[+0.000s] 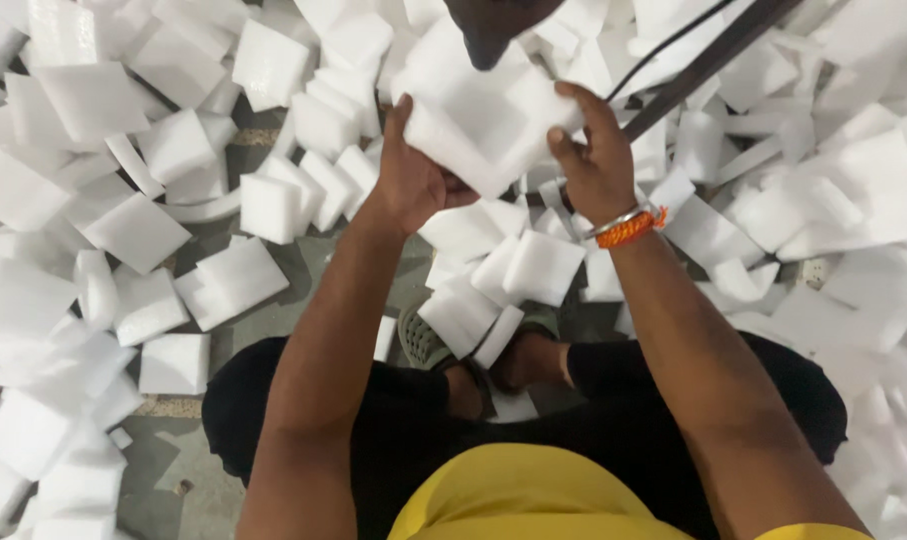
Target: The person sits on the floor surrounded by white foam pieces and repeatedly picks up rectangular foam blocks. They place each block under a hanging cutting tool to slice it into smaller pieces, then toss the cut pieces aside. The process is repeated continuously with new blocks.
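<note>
Head view looks straight down on a person seated on the floor [273, 315], legs crossed, with both hands raised in front of them around one white foam piece [478, 125]. The left hand [413, 180] has its grip closed on the piece's lower left edge, thumb up along the side and fingers hidden underneath. The right hand [595, 160] pinches the right edge, thumb on top and fingers curled behind. The piece hangs in the air between the two hands, well above the floor and over the person's feet [473, 355], and it looks like a shallow tray shape with a raised rim.

From where I stand, the weak point is the foam itself. It looks soft and thin at the rim, so a hard pinch or a twist between the hands could crease or tear it. The right hand's hold is only at the edge, so I would guess the piece could slip free. Loose foam blocks [228, 280] crowd the floor on every side, so a dropped piece would be lost among them. A dark cable and bar [713, 50] run close by the right hand and could snag it.
</note>
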